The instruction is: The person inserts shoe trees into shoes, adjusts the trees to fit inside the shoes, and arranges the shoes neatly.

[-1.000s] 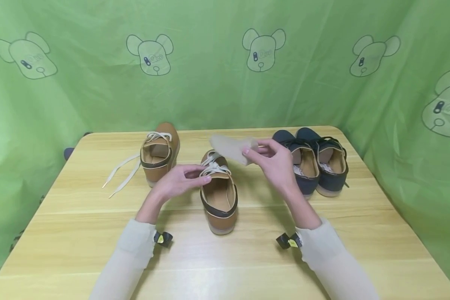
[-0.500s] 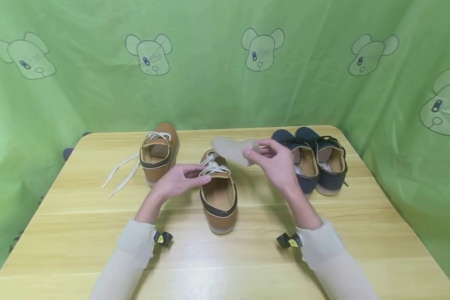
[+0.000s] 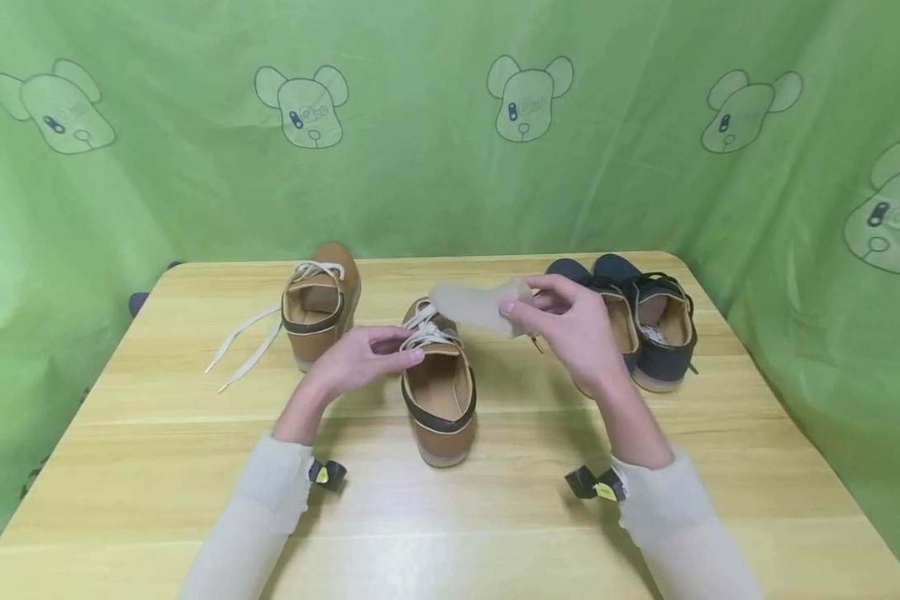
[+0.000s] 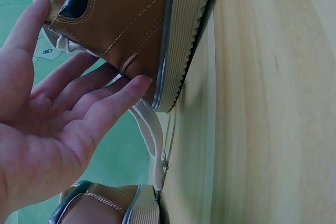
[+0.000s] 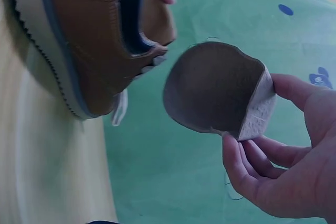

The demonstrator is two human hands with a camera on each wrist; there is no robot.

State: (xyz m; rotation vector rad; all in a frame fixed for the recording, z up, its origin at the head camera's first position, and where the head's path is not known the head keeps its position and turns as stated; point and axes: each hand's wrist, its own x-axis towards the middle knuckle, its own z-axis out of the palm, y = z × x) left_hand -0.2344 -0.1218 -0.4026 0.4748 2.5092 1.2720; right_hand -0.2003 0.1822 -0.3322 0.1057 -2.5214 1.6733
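Observation:
A brown lace-up shoe (image 3: 438, 400) stands on the table in the middle of the head view, heel towards me. My left hand (image 3: 363, 364) is at its left side. In the left wrist view, the thumb tip is at the tongue edge, and the lightly bent fingers (image 4: 113, 100) lie along the side near the toe. My right hand (image 3: 570, 329) pinches a thin beige shoe insert (image 3: 480, 308) between thumb and fingers, held up right of the laces. Rounded at the free end, the insert (image 5: 210, 87) has a folded-up end where I pinch it.
The other brown shoe (image 3: 315, 321) stands back left, its white laces (image 3: 251, 342) trailing onto the table. Two dark blue shoes (image 3: 662, 342) are side by side at the right; my right hand partly covers the nearer one. A green curtain (image 3: 420, 192) hangs behind the wooden table (image 3: 157, 483).
My right hand has shifted slightly right with the insert, now covering more of the nearer blue shoe. The left hand and the middle brown shoe have stayed put.

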